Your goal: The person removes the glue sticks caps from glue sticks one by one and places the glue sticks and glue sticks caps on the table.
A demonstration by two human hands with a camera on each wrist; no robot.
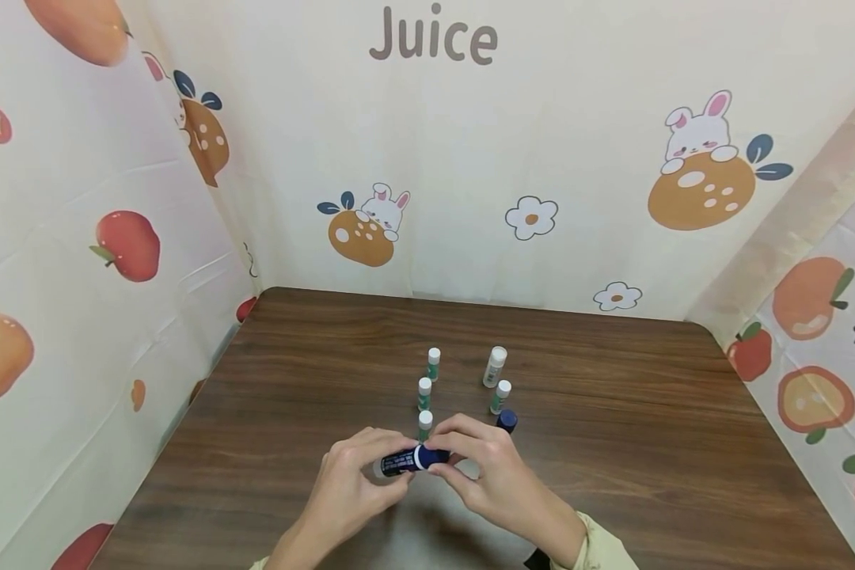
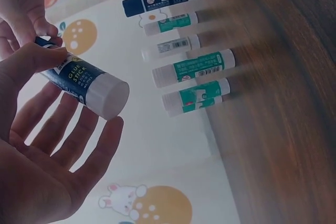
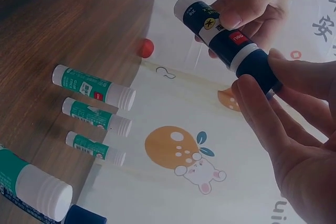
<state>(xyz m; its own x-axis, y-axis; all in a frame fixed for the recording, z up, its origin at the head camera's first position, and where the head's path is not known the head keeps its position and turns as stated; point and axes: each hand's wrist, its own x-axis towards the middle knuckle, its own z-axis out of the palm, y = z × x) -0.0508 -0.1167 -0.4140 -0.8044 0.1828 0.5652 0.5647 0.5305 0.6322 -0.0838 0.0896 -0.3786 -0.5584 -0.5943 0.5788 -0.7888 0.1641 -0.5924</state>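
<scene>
A dark blue glue stick (image 1: pixel 399 462) is held almost level between both hands above the near part of the table. My left hand (image 1: pixel 356 479) pinches its body between thumb and fingers, near the white base (image 2: pixel 108 97). At the other end, my right hand (image 1: pixel 488 467) pinches the dark blue cap (image 3: pixel 257 69) with thumb and fingertips. A white band (image 3: pixel 244 57) shows between cap and body; whether the cap is loose cannot be told. Just beyond the hands stands a green glue stick (image 1: pixel 425 423) with a white cap, its lower part partly hidden.
Two more green glue sticks (image 1: pixel 424 393) (image 1: pixel 434 364) stand behind it in a column. To the right stand a larger white-capped stick (image 1: pixel 495 366), a green one (image 1: pixel 500 397) and a blue-capped one (image 1: pixel 507 421). A fruit-print curtain (image 1: pixel 456 158) borders the brown wooden table (image 1: pixel 313 356).
</scene>
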